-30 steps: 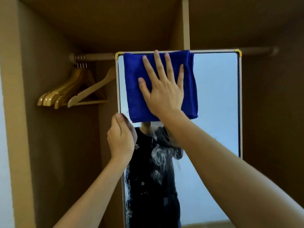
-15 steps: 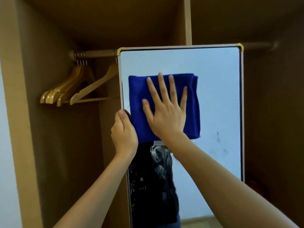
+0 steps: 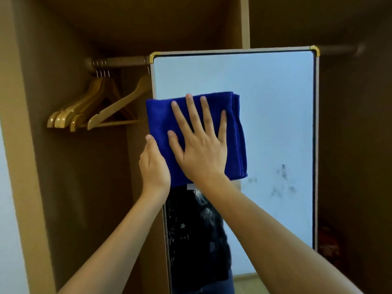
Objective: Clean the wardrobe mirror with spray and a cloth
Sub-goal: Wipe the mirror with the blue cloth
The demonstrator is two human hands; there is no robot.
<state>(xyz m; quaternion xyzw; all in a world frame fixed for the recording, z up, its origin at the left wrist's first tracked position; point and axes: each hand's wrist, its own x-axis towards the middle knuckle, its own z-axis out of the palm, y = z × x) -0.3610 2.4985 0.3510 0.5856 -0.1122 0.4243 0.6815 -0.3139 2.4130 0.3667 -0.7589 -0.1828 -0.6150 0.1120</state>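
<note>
While the left hand [image 3: 154, 164] grips the left edge of the mirror [image 3: 265, 107] to steady it, the right hand [image 3: 201, 149], fingers spread flat, presses the folded blue cloth [image 3: 235, 132] against the upper-left glass, giving broad, even wiping contact.

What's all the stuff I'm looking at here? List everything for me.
Mirror: one, pale frame with gold corner caps, upright in the wardrobe; dark smudges at its lower right.
Cloth: one, blue, folded, flat against the mirror's upper left.
Hangers: several, pale wood, hanging on the rail, left of the mirror.
Rail: one, brown, running behind the mirror's top.
Wardrobe: one, brown panels, around everything.
Left hand: one, gripping the mirror's left edge.
Right hand: one, fingers spread, pressing the cloth on the glass.
</note>
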